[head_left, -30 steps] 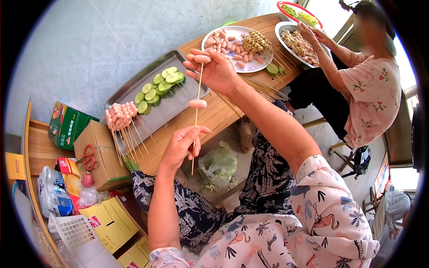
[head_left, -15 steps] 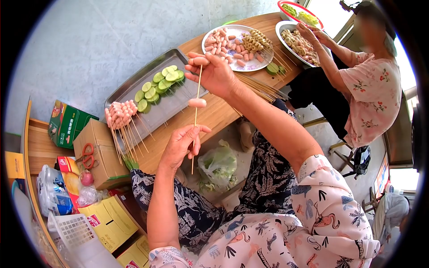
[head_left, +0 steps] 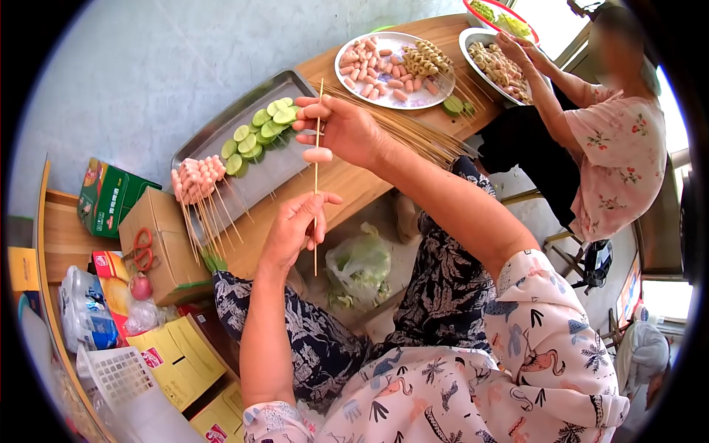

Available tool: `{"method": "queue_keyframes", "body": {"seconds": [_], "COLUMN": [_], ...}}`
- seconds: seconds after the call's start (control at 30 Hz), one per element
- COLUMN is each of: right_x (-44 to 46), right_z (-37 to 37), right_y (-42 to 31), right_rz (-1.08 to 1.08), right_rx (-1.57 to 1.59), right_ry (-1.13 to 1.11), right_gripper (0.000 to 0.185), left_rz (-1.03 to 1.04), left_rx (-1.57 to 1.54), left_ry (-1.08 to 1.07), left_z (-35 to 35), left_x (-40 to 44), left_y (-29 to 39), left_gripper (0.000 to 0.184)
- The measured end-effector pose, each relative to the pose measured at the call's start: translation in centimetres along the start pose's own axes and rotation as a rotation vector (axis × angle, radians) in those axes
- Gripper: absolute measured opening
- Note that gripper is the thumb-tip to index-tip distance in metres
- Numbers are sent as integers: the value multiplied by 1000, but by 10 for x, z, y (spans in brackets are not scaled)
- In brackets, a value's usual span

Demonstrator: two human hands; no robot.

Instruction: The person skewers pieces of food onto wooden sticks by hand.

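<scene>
Wooden table: I saw its top [head_left: 347, 201] run diagonally away from the wearer, beside a pale wall.
Left hand: I had its fingers [head_left: 294, 229] clamped on the lower part of the skewer, the stick's tail poking out below.
Skewer: its long axis [head_left: 316, 177] stood nearly in line with my view, spanning both hands.
Lower sausage: it sat [head_left: 317, 155] crosswise on the stick between the hands, nearer the right and just below its fingers.
Right hand: its fingers [head_left: 347, 131] looked closed about the upper sausage [head_left: 315, 111], also crosswise, with the stick's tip showing beyond; the exact grip I could not make out.
Metal tray: past the hands [head_left: 214, 144], it bore cucumber slices [head_left: 258, 134] and, at its near end, loaded sausage skewers [head_left: 198, 181].
Round plate: farther off, loose sausages lay on it [head_left: 393, 46].
Co-worker: beyond, a person [head_left: 620, 148] worked over a metal bowl [head_left: 465, 46].
</scene>
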State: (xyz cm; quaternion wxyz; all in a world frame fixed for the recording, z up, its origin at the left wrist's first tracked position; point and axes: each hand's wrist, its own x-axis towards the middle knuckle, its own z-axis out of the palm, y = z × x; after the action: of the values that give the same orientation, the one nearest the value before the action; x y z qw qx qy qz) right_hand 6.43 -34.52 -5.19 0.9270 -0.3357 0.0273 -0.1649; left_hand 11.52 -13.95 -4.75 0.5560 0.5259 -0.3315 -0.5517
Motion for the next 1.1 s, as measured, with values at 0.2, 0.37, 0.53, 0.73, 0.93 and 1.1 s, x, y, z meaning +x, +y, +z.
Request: {"method": "queue_keyframes", "body": {"seconds": [0.2, 0.37, 0.53, 0.73, 0.93, 1.1], "right_x": [-10, -15, -13, 18, 37, 44], "right_z": [11, 13, 6, -122, -209, -214], "right_y": [8, 14, 0, -31, -53, -50], "right_rz": [83, 157, 155, -98, -233, -72], "right_rx": [-66, -57, -123, -1018, -1818, -2176], "right_ry": [-30, -75, 81, 578, 703, 511], "right_gripper": [44, 45, 51, 27, 21, 27], "left_rz": [22, 37, 35, 49, 2, -29], "left_rx": [24, 25, 2, 34, 57, 46], "left_ry": [71, 97, 97, 128, 153, 154], "left_z": [0, -2, -5, -5, -5, -6], "left_x": [1, 1, 1, -2, 2, 6], "left_y": [2, 1, 2, 1, 3, 0], "left_gripper": [43, 42, 38, 39, 37, 38]}}
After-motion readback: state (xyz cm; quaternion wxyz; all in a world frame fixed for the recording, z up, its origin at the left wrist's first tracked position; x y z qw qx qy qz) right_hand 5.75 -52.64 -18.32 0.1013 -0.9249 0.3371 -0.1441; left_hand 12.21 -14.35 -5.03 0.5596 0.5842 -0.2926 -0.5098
